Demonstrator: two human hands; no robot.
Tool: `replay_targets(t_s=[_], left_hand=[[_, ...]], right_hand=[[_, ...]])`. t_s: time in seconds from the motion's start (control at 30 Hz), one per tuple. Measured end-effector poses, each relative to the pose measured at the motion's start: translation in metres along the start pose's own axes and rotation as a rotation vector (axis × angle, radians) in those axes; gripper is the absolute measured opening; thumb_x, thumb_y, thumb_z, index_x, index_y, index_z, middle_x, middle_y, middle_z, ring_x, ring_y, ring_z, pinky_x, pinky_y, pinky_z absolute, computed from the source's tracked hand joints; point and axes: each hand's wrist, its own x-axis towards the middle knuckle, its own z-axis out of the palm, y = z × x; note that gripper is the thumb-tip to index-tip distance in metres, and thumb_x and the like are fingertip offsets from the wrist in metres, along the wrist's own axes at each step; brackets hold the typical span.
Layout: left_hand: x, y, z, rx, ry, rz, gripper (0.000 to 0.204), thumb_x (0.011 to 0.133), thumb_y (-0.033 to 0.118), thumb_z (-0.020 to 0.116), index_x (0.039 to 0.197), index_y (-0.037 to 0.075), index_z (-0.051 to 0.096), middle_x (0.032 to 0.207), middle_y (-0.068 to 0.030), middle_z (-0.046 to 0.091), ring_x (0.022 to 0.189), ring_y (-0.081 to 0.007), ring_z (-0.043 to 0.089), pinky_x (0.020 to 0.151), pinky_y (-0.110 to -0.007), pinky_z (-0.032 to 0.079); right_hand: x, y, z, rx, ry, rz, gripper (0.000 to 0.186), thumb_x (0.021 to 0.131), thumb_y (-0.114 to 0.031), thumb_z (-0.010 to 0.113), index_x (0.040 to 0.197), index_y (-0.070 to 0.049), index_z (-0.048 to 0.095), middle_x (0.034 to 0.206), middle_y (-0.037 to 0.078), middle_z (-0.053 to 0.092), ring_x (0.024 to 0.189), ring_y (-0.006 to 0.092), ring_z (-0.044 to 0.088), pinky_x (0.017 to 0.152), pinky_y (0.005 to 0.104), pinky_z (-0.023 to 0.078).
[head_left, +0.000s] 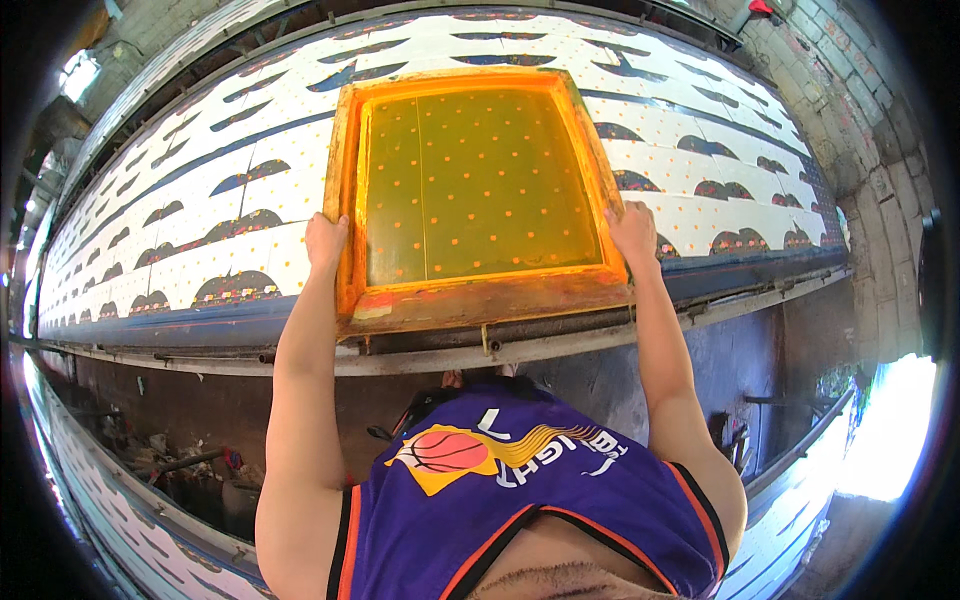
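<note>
A wooden screen printing frame (480,190), its rim stained orange, lies over a long printing table (420,362) in front of me. Its mesh is olive green with rows of small orange dots and one thin yellow line running down it. My left hand (327,240) grips the left side of the frame near its lower corner, fingers mostly hidden behind the rim. On the opposite side, my right hand (633,232) is closed round the frame's right edge. Printed fabric (240,180), white with dark curved shapes and orange dots, spreads out beneath and around the frame.
A metal rail with small stops runs along the table's near edge. Another long table with printed fabric (150,530) stands behind me at the lower left. A brick wall (860,110) rises at the right. Debris (175,455) lies on the floor at the left.
</note>
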Motion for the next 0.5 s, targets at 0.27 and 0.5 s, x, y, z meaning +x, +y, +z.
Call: replay_targets(t_s=[0.27,0.5], left_hand=[[0.004,-0.017,0.001,-0.029,0.024,-0.015,0.056,0.084,0.038,0.079,0.110,-0.008,0.063,0.111,-0.0289,0.068,0.106,-0.0438,0.066,0.092,-0.050,0.052],[0.013,-0.014,0.003,-0.015,0.015,-0.010,0.052,0.083,0.034,0.078,0.107,-0.010,0.064,0.105,-0.0291,0.070,0.101,-0.0443,0.068,0.092,-0.050,0.052]], right_hand=[[0.017,0.036,0.021,0.204,-0.292,0.227,0.076,0.079,-0.065,0.074,0.092,0.010,0.072,0.086,0.029,0.071,0.087,0.0408,0.071,0.080,0.0497,0.056],[0.018,0.042,0.029,0.142,-0.169,0.155,0.063,0.078,-0.054,0.076,0.085,0.008,0.072,0.083,0.028,0.071,0.085,0.0404,0.071,0.078,0.0498,0.054]])
